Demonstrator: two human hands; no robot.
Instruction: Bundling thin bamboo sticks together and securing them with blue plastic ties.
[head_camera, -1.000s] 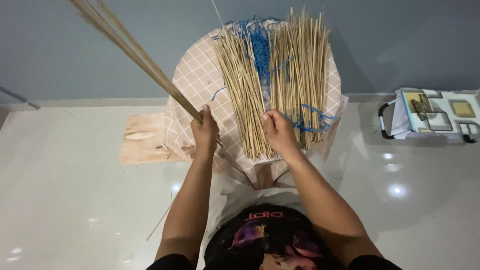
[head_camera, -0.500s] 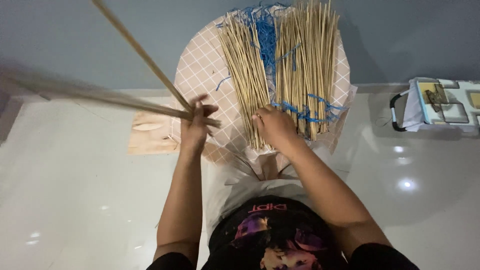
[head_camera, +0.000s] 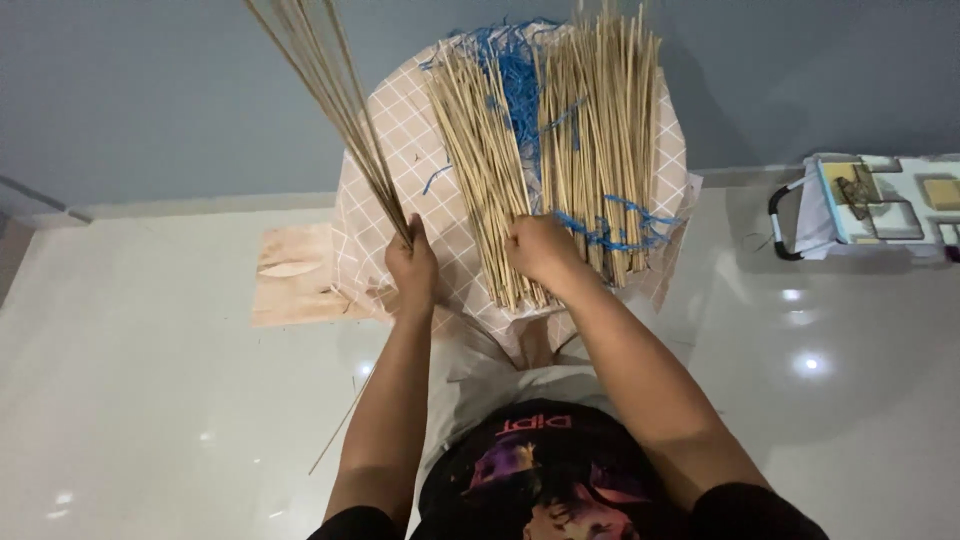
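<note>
My left hand (head_camera: 413, 268) grips a thin bunch of long tan sticks (head_camera: 325, 95) by its lower end; the bunch fans up and left, out of the top of the head view. My right hand (head_camera: 540, 250) rests closed on the lower ends of a big pile of the same sticks (head_camera: 555, 150). That pile lies in two heaps on a small table covered with a pink checked cloth (head_camera: 395, 170). Blue string (head_camera: 515, 75) is tangled between and across the heaps.
A flat brown board (head_camera: 290, 275) lies on the glossy white floor left of the table. A bag with a black handle (head_camera: 870, 205) sits at the right by the grey wall. One loose stick (head_camera: 340, 425) lies on the floor by my left arm.
The bunch in my left hand swung from pointing up-left, out low to the left, then back up steeply. My right hand stayed on the pile.
</note>
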